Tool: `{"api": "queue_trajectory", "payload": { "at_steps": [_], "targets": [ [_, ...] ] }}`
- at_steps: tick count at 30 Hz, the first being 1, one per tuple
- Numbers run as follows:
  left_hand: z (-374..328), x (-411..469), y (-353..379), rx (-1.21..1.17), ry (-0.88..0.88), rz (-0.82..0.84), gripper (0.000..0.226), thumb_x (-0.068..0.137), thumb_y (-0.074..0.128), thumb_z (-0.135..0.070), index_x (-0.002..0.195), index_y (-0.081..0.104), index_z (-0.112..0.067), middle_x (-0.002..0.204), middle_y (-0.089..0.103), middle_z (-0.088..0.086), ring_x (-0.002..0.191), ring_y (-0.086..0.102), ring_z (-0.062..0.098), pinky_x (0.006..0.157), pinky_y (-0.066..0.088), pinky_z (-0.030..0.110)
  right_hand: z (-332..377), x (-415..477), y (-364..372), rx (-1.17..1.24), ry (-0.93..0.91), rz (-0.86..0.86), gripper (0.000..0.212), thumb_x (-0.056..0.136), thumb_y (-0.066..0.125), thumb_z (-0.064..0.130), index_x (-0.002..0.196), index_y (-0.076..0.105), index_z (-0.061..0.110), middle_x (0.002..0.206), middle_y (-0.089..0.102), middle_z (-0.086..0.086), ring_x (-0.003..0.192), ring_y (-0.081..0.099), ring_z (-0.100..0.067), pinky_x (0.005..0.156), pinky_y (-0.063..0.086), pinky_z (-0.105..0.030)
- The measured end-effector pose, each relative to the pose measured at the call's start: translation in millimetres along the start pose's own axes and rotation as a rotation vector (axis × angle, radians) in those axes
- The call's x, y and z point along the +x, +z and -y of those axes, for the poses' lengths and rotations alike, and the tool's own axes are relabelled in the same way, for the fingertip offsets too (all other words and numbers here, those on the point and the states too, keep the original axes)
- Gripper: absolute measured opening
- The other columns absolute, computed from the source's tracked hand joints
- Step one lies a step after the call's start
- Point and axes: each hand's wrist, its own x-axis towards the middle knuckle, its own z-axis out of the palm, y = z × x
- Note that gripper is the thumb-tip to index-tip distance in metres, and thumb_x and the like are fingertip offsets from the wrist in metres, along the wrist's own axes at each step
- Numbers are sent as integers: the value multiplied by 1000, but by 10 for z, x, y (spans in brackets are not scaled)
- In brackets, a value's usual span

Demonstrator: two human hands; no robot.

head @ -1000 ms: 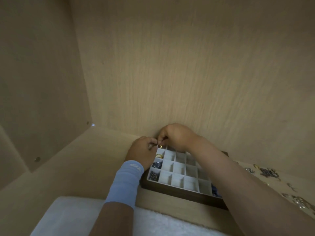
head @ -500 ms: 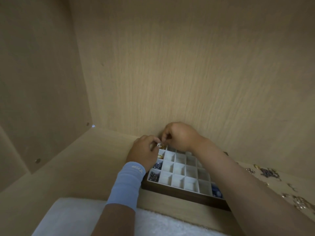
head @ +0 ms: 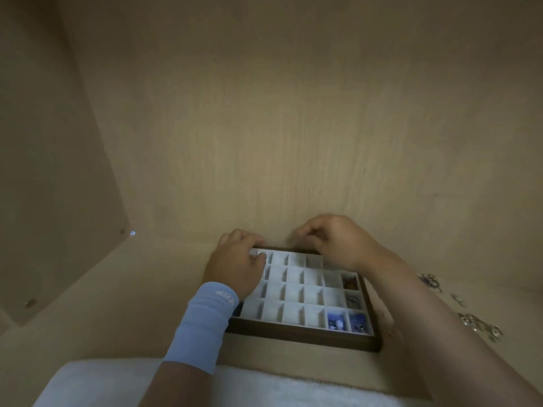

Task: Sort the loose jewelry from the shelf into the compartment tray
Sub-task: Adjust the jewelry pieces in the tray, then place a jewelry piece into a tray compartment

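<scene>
A dark wooden compartment tray point(head: 302, 337) with white cells lies on the shelf against the back wall. Blue pieces point(head: 336, 322) fill its two near-right cells, and a reddish piece point(head: 349, 282) and a silver one point(head: 352, 301) sit in the right column. My left hand point(head: 235, 265), with a light blue wrist sleeve, rests over the far-left cells with fingers curled down. My right hand point(head: 338, 242) hovers at the tray's far edge, fingers curled shut; nothing shows in it. Loose jewelry point(head: 479, 324) lies on the shelf to the right.
More loose silver pieces point(head: 430, 282) lie beyond my right forearm. The shelf's left wall point(head: 58, 201) and back wall point(head: 293, 142) close in the space. A white fluffy cloth point(head: 88, 383) covers the near edge.
My hands, which pinched a small gold piece together over the far-left corner, have parted. The right hand moved right along the far edge. The view shifted, showing the tray's right columns.
</scene>
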Motion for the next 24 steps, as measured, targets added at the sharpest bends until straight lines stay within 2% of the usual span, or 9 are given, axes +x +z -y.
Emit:
{"api": "queue_trajectory", "payload": {
  "at_steps": [2, 5, 8, 12, 16, 19, 21, 24],
  "targets": [
    [-227, 12, 55, -40, 68, 25, 28, 92, 56, -24, 119, 63, -23, 120, 57, -5, 116, 45, 16, 99, 38, 27, -245, -209, -188, 0, 85, -56, 19, 96, 63, 23, 110, 75, 27, 112, 69, 13, 103, 64, -7, 94, 50, -28],
    [-602, 24, 228, -71, 133, 109, 29, 92, 55, -29, 120, 62, -26, 119, 59, -8, 117, 46, 13, 102, 39, 31, -626, -476, -378, -73, 223, -64, 16, 92, 68, 35, 105, 77, 34, 107, 73, 17, 99, 66, -6, 92, 53, -31],
    [-957, 50, 462, -88, 166, 216, 29, 93, 54, -31, 121, 61, -29, 122, 58, -10, 118, 46, 11, 104, 39, 34, -903, -667, -401, -154, 297, -17, 17, 90, 68, 32, 102, 76, 40, 106, 73, 19, 95, 66, -5, 88, 54, -30],
    [-1278, 105, 784, -8, 221, 304, 40, 90, 55, -39, 129, 57, -29, 134, 52, -8, 126, 41, 15, 109, 36, 36, -1058, -720, -288, -205, 304, -13, 26, 90, 65, 26, 108, 74, 42, 114, 72, 19, 103, 66, -7, 91, 53, -30],
    [-1353, 80, 1014, 102, 190, 383, 62, 84, 57, -50, 141, 43, -29, 143, 39, -10, 133, 33, 15, 112, 32, 37, -1092, -698, -163, -230, 296, 3, 24, 91, 63, 37, 113, 73, 38, 116, 72, 11, 105, 65, -14, 91, 53, -33],
    [-1328, 72, 1059, 76, 203, 384, 62, 82, 59, -44, 140, 42, -31, 143, 36, -11, 133, 31, 14, 111, 33, 36, -1102, -668, -111, -273, 289, -1, 25, 91, 63, 40, 113, 74, 35, 113, 71, 6, 103, 65, -17, 87, 54, -33],
    [-1312, 70, 1058, 61, 224, 386, 61, 81, 60, -42, 139, 42, -33, 142, 37, -12, 132, 31, 13, 111, 33, 36, -1089, -648, -105, -307, 295, -3, 22, 91, 63, 38, 110, 74, 34, 110, 71, 4, 101, 65, -19, 84, 52, -30],
    [-1309, 52, 1041, 42, 242, 371, 58, 84, 59, -45, 139, 42, -35, 142, 39, -13, 132, 32, 11, 112, 32, 37, -1094, -638, -79, -344, 301, -1, 19, 92, 60, 32, 104, 76, 30, 104, 71, 0, 95, 66, -22, 79, 54, -32]
  ]
}}
